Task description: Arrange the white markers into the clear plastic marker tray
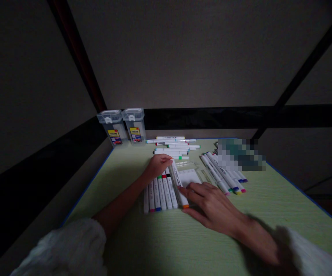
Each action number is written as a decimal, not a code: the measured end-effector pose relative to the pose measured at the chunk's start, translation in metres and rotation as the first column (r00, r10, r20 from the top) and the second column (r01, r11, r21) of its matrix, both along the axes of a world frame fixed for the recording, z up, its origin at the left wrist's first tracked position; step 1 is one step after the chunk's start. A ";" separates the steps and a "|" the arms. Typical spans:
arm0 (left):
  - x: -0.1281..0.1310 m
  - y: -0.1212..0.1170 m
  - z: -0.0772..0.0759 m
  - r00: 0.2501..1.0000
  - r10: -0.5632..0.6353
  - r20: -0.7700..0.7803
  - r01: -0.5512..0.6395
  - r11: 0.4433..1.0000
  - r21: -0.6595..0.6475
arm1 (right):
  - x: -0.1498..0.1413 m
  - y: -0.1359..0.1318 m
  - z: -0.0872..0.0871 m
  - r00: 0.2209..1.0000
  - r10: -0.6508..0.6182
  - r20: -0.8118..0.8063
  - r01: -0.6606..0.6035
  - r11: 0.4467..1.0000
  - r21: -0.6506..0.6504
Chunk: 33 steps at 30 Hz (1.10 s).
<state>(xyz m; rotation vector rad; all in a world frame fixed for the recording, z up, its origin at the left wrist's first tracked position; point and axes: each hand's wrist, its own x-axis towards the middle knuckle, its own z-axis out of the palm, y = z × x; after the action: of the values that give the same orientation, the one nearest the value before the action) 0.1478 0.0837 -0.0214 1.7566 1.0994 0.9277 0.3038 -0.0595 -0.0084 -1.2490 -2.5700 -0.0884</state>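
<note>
A white marker with orange ends [177, 182] slants over a clear plastic tray [203, 174]. My left hand [158, 166] is closed in a pinch on its far end. My right hand [212, 205] has its fingers apart; the index fingertip touches the marker's side, and the thumb lies by the near orange end. To the left of this marker, a row of white markers [160, 193] lies side by side in the tray, with red, green, blue and black bands. My left hand and forearm cover part of the row's far end. A white sheet [189, 176] shows under the tray's right part.
Loose markers [171, 147] lie across the table's far side, and another bunch [226, 174] lies to the right, beside a pixelated patch. Two clear lidded boxes [112, 128] [134, 126] stand at the back left. Behind the green table [212, 249] is a wall.
</note>
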 end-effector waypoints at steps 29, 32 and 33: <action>-0.001 0.004 -0.014 0.998 -0.038 0.045 0.040 0.998 -0.038 | 0.000 0.001 0.001 0.999 -0.012 0.035 0.013 0.999 -0.033; -0.001 0.005 -0.017 0.997 -0.041 0.059 0.042 0.999 -0.014 | 0.000 0.001 0.001 0.999 -0.016 0.035 0.017 0.999 -0.043; -0.001 0.006 -0.018 0.997 -0.045 0.062 0.045 0.999 -0.007 | 0.000 0.001 0.001 0.999 -0.016 0.030 0.017 0.999 -0.045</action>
<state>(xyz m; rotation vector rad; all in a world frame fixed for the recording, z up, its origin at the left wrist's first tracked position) 0.1468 0.0896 -0.0391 1.7274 1.0185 0.9426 0.3043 -0.0580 -0.0078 -1.2946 -2.6011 -0.0532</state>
